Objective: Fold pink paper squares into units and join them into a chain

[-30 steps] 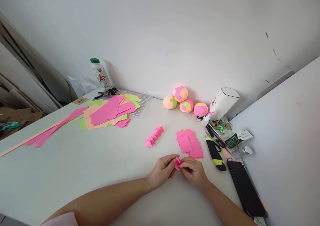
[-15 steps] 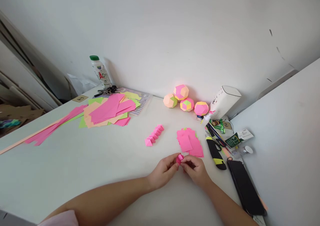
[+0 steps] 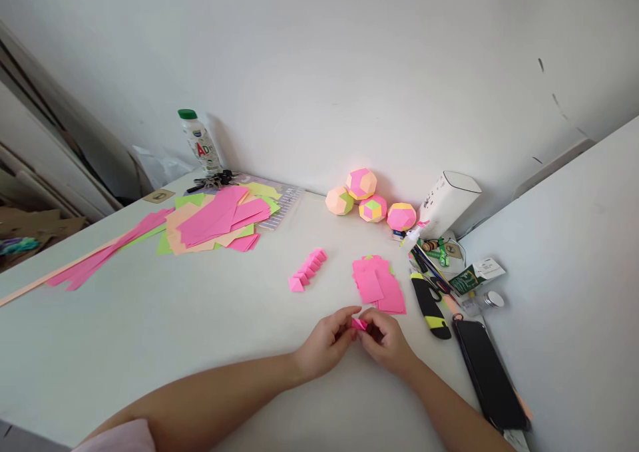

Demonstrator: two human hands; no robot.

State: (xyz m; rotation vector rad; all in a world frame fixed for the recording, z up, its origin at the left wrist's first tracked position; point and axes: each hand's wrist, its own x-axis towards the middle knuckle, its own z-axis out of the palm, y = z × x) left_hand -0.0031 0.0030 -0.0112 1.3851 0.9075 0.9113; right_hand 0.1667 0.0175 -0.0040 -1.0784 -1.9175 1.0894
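A small folded piece of pink paper (image 3: 359,323) is pinched between my two hands above the front of the table. My left hand (image 3: 327,340) grips it from the left, thumb below and index finger stretched over it. From the other side my right hand (image 3: 387,340) holds it, with the fingers curled in. Part of the paper is hidden behind the fingertips. Just beyond the hands lies a stack of pink paper rectangles (image 3: 377,285), a little green showing at its back. Left of that stack stands a slanting row of folded pink paper pieces (image 3: 307,270).
Several many-sided paper balls (image 3: 361,184) sit against the wall. Coloured paper sheets (image 3: 214,219) and long strips (image 3: 110,249) lie at left, near a bottle (image 3: 200,142) and keys (image 3: 214,180). On the right are a utility knife (image 3: 430,305), a phone (image 3: 489,375) and a white box (image 3: 449,202).
The folded pink paper has been turned and now looks flatter between the fingers. My right hand's fingers have shifted and curled more. Nothing else on the table has moved.
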